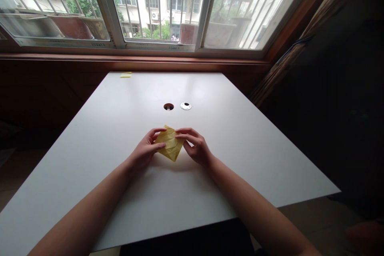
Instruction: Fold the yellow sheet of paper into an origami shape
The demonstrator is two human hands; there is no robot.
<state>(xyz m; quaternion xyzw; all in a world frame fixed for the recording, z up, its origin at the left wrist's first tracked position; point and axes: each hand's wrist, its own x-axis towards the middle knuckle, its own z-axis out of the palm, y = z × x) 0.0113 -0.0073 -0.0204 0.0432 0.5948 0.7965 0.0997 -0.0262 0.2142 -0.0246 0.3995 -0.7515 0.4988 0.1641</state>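
Note:
Between my hands is a creased yellow sheet of paper [171,144], turned so that one corner points toward me. My left hand [147,145] grips its left side, with the thumb lying across the front face. On the right edge, my right hand [195,144] has its fingertips on the front of the paper, and its thumb is partly behind that edge. The paper is held just over the white table [99,160], and a soft shadow falls below it.
A round cable hole [168,107] is cut in the table beyond my hands, with a round silver cover [185,106] lying beside it. Small yellow paper slips [126,75] lie at the far left edge. Past the table is a barred window [156,8]; a curtain [288,56] hangs at the right.

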